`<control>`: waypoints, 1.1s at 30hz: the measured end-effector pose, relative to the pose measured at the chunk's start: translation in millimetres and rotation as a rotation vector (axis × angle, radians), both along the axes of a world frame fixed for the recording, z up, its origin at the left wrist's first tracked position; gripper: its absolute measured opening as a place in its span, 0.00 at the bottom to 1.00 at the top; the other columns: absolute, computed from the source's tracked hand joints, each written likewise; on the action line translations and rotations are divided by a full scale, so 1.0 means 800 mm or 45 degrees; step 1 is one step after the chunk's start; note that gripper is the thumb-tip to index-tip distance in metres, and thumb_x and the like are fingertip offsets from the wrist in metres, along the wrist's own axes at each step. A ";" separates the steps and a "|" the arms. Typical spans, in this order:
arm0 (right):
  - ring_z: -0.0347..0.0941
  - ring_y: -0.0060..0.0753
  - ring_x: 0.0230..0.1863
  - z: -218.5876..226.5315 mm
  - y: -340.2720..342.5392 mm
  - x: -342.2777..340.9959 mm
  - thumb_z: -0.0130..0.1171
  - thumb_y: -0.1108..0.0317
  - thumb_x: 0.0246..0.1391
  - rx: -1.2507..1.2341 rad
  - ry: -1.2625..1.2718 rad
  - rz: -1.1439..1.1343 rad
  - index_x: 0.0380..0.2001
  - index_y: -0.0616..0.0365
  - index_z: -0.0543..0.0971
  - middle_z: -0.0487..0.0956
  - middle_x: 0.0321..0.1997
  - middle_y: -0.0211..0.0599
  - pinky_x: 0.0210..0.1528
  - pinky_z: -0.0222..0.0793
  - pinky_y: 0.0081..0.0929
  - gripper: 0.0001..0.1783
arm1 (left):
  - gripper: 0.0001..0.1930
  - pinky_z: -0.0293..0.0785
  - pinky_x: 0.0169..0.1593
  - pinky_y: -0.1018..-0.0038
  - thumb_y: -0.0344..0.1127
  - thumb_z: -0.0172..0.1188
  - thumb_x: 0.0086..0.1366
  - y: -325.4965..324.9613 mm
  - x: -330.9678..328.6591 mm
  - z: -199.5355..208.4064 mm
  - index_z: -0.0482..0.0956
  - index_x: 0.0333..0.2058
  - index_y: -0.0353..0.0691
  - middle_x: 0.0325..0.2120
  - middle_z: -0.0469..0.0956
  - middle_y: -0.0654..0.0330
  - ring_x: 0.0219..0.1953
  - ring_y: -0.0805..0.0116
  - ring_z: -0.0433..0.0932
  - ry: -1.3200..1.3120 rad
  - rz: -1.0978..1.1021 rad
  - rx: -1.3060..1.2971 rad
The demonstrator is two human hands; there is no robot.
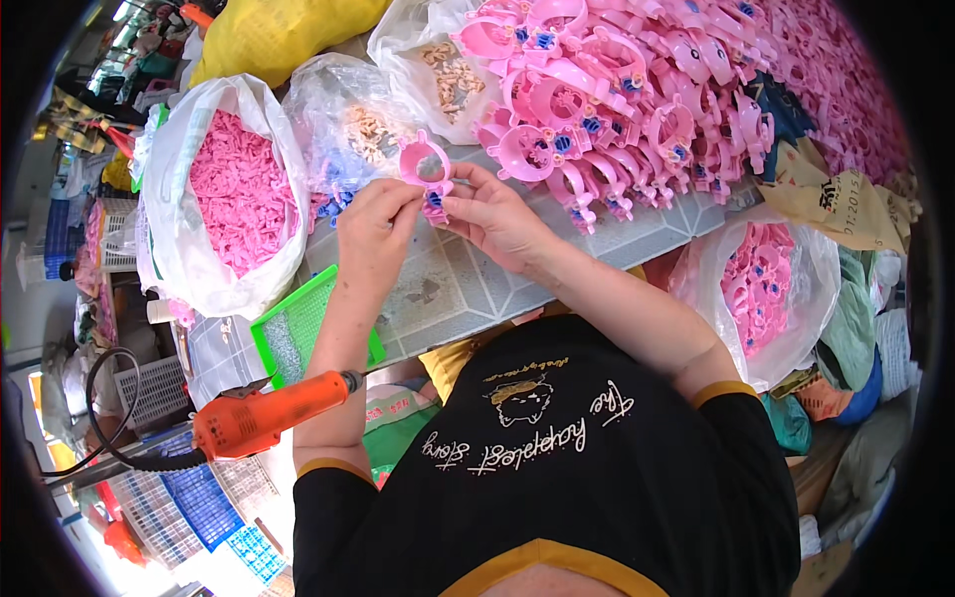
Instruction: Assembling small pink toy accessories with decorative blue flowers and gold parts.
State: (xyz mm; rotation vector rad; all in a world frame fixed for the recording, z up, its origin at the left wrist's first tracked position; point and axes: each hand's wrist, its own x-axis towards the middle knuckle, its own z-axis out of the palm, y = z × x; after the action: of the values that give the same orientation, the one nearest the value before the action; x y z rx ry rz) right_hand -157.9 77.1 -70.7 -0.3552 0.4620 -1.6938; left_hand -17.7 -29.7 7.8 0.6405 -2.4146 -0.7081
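Observation:
Over the grey table, my right hand [497, 217] is closed round the lower end of a pink plastic ring-shaped part [418, 145], its ring standing up above my fingers. A small blue piece [435, 200] sits in the part below the ring. My left hand [376, 229] is beside it, thumb and fingers pinched together close to the part's left side. What that pinch holds, if anything, is hidden. Just beyond my left hand lie loose small blue pieces [343, 202] and a clear bag with small beige pieces [370, 134].
A large heap of pink ring-shaped parts [597, 109] covers the right of the table [453, 289]. To the left stand a white bag of small pink pieces [244, 194] and a green tray [323, 303] of tiny metal bits. An orange electric screwdriver [269, 413] hangs near my left forearm.

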 end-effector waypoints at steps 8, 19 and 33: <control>0.77 0.27 0.54 -0.005 -0.004 0.000 0.59 0.75 0.65 0.033 -0.002 0.005 0.58 0.56 0.70 0.77 0.54 0.33 0.61 0.74 0.27 0.20 | 0.06 0.78 0.39 0.69 0.25 0.67 0.59 -0.002 -0.001 0.004 0.85 0.36 0.34 0.33 0.83 0.53 0.34 0.58 0.83 -0.059 0.000 0.046; 0.80 0.34 0.51 -0.004 -0.007 -0.001 0.56 0.68 0.68 0.252 -0.013 0.287 0.58 0.57 0.68 0.79 0.52 0.38 0.61 0.77 0.35 0.18 | 0.05 0.75 0.49 0.60 0.27 0.62 0.61 -0.064 -0.079 0.017 0.85 0.34 0.34 0.36 0.82 0.50 0.43 0.51 0.80 -0.033 -0.173 -0.319; 0.80 0.34 0.50 -0.002 -0.008 -0.004 0.57 0.67 0.67 0.263 0.011 0.335 0.56 0.57 0.69 0.78 0.52 0.39 0.58 0.77 0.37 0.17 | 0.06 0.75 0.46 0.55 0.28 0.58 0.59 -0.121 -0.174 -0.048 0.82 0.35 0.37 0.36 0.78 0.49 0.43 0.46 0.77 -0.458 -0.235 -0.614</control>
State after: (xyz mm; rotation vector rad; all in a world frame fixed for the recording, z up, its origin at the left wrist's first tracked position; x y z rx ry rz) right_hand -161.1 70.8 -72.4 -0.2603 0.5659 -1.3767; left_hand -156.8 -126.3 -30.2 0.3701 -2.8566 -0.0573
